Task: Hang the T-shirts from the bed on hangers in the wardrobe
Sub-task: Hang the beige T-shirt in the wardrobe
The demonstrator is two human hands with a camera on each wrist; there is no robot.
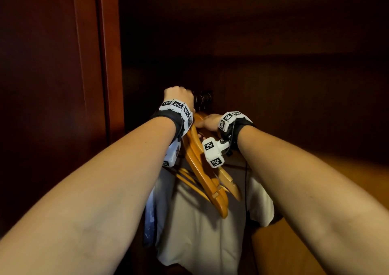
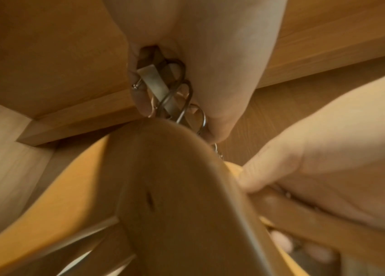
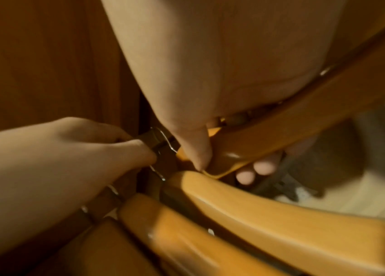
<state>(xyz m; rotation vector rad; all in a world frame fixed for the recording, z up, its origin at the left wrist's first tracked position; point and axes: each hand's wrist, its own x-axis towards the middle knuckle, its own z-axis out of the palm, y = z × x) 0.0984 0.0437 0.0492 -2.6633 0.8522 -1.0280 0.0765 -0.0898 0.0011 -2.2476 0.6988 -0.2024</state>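
Both arms reach into the dark wardrobe. My left hand (image 1: pixel 179 94) is fisted up at the metal rail (image 2: pixel 153 80), its fingers (image 2: pixel 139 99) curled round the rail and several wire hanger hooks (image 2: pixel 186 93). Just right of it and lower, my right hand (image 1: pixel 210 122) grips the top of a wooden hanger (image 3: pixel 269 130), thumb (image 3: pixel 196 149) on one face and fingertips (image 3: pixel 257 168) wrapped under it. More bare wooden hangers (image 1: pixel 206 169) hang bunched below the wrists. A white T-shirt (image 1: pixel 200 237) hangs beneath them, with a blue garment (image 1: pixel 151 215) to its left.
The wardrobe's red-brown door frame (image 1: pixel 94 64) stands close on the left. A lighter wooden panel (image 1: pixel 336 180) runs along the lower right. A shelf's underside (image 2: pixel 45 56) sits just above the rail. The wardrobe's interior behind the hands is dark.
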